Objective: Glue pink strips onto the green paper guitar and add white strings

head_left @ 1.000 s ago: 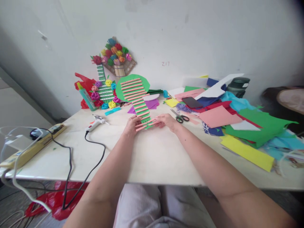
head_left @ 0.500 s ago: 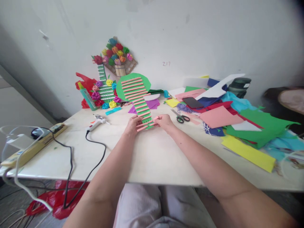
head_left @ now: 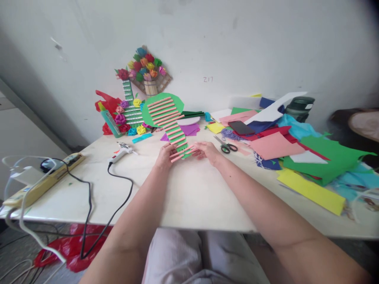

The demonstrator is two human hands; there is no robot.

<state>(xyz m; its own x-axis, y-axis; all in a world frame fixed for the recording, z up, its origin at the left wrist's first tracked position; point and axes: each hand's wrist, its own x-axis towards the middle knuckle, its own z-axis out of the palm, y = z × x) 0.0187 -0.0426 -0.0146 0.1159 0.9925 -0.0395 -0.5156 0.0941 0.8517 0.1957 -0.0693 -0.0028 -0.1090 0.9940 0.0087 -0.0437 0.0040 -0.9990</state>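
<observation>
A green paper craft (head_left: pixel 166 112), a round top on a long stem crossed by several pink paper sticks, lies on the white table (head_left: pixel 189 197). My left hand (head_left: pixel 165 155) grips the left side of the stem's lower end, fingers curled on it. My right hand (head_left: pixel 209 151) rests at the right side of the same end, fingertips pressed on the pink sticks there.
A glue gun (head_left: pixel 121 152) with a black cord lies at left, near a power strip (head_left: pixel 44 179). Scissors (head_left: pixel 225 145) and a phone (head_left: pixel 239 127) sit right of my hands. Coloured paper sheets (head_left: pixel 310 157) pile at right. Paper flower crafts (head_left: pixel 133 114) lean on the wall.
The green craft's round top has swung slightly to the left. My right hand's fingers have spread forward over the pink sticks again. My left hand stays in place.
</observation>
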